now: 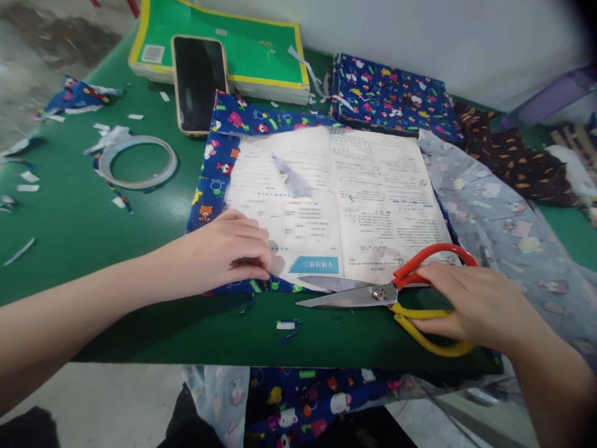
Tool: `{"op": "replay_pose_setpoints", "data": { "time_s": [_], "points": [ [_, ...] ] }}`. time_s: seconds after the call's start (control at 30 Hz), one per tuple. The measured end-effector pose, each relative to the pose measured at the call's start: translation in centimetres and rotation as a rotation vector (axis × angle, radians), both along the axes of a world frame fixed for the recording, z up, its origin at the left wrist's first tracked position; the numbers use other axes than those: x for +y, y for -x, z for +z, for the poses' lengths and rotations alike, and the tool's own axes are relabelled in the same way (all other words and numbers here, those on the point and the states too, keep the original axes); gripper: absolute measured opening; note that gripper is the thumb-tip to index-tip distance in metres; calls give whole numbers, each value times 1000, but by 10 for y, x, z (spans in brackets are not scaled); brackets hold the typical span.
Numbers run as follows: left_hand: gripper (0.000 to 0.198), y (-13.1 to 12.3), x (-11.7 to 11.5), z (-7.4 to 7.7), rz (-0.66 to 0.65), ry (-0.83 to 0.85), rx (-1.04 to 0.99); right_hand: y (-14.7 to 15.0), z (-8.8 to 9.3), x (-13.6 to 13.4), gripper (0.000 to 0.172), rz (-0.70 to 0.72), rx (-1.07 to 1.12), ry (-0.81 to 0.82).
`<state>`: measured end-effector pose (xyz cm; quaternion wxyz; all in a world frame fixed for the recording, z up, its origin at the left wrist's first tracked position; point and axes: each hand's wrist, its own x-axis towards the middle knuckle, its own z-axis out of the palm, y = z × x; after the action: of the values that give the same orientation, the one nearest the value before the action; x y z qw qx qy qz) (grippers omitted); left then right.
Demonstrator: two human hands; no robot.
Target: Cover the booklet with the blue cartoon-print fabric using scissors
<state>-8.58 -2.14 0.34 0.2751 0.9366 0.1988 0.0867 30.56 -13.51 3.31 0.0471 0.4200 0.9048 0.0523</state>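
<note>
An open book [387, 199] with printed pages lies on dark blue patterned fabric [205, 186], whose border is folded over the book's left and far edges. My left hand [237, 246] rests at the lower left of the book, its fingers pinched on the fabric's near edge. In my right hand [480, 305] is a pair of scissors [377, 294] with one red and one yellow handle. The blades are parted and point left along the near edge of the book. A small fabric scrap [291, 177] lies on the left page.
A green table [140, 323] carries a roll of tape [137, 163], a phone [199, 84] leaning on a green book [261, 50], folded patterned fabric [392, 93] and brown fabric [513, 155]. Loose fabric [504, 218] spreads right and hangs past the near edge. Scraps lie about.
</note>
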Motion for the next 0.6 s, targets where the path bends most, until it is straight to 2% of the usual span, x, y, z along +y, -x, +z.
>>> {"op": "replay_pose_setpoints", "data": {
  "time_s": [0.13,0.23,0.4,0.47,0.6],
  "points": [
    [9,1,1,3,4,32,8,0,-2,1,44,1,17,1],
    [5,2,1,6,10,72,7,0,-6,2,47,-60,29,28],
    [12,3,1,6,51,39,-53,0,-8,0,53,-174,47,29],
    [15,5,2,6,133,32,-89,-1,-7,0,52,-246,49,9],
    [17,11,7,14,381,0,-153,-6,-7,-2,58,-399,40,-94]
  ]
}}
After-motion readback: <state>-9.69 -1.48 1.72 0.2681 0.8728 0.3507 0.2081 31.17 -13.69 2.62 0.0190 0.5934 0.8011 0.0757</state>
